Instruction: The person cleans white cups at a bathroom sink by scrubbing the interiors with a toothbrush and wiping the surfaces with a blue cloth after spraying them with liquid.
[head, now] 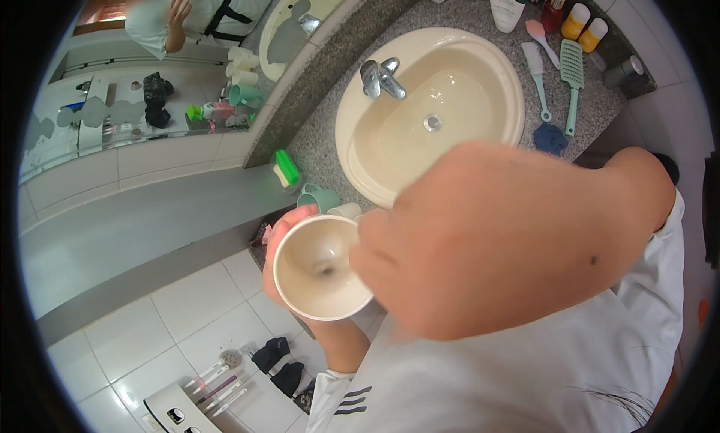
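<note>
Held in my left hand (275,253) is a cream cup (315,241), its round mouth tilted up toward me. A small dark spot shows at the bottom of its glossy inside. My right hand (433,241) is curled right at the cup's right rim, slightly blurred and large in view. Its fingertips are hidden, so I cannot see whether anything is between them. Just behind the cup, on the speckled stone counter, are a green mug (319,199) and a white cup (345,210), partly covered.
A cream oval sink (349,151) with a chrome faucet (382,78) is set in the counter (323,134). Green soap box (287,168) at left. Hairbrush (571,67), comb (535,67), dark blue cloth (550,138) and bottles at right. Toothbrushes (216,385) and dark socks (273,351) hang on the tiled wall.
</note>
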Motion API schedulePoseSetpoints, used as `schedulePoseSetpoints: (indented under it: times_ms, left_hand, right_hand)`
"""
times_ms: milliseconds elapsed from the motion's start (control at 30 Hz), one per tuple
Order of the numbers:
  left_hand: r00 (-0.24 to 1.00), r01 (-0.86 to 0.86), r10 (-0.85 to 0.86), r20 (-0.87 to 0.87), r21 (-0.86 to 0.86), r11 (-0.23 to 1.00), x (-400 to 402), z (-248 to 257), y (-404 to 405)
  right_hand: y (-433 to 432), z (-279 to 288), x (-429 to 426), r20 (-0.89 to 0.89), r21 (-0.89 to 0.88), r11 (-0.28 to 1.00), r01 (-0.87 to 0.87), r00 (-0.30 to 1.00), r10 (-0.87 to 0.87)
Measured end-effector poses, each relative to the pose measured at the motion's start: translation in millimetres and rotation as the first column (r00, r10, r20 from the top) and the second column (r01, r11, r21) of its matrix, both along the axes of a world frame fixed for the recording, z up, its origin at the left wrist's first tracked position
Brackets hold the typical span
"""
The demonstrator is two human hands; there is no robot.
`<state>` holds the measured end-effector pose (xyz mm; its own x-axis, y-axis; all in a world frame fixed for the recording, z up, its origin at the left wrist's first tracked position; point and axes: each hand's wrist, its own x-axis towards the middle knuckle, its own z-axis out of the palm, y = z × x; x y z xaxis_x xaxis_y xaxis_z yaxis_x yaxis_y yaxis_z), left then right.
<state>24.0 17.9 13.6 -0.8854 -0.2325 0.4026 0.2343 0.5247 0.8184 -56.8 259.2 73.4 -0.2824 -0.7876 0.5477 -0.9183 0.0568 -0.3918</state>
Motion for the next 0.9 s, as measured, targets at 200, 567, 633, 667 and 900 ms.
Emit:
schedulePoseSetpoints:
  times_ms: [200,567,633,667,900]
  left_hand:
    - [0.978,0.182,-0.192,-0.082,-0.116,0.976,-15,-7,2]
    - [0.954,-0.146,-0.012,0.3,0.499,0.854,-10,15,2]
    - [0.977,-0.022,-0.064,0.202,0.396,0.918,-9,16,2]
    - [0.983,0.035,-0.092,0.156,0.335,0.941,-8,17,2]
    - [0.969,0.014,-0.11,0.22,0.397,0.918,-10,6,15]
  right_hand:
    - [-1,-11,-5,-0.061,0.021,0.997,-0.078,0.995,0.079]
    - [1,-4,-6,-0.002,0.006,0.993,-0.12,0.993,0.12]
    - [-1,0,-4,-0.069,-0.018,0.999,-0.033,0.997,0.031]
    - [-4,0,-3,-0.107,-0.04,0.999,-0.014,0.994,0.009]
    - [-7,-7,-9,-0.065,-0.053,0.997,-0.056,0.997,0.052]
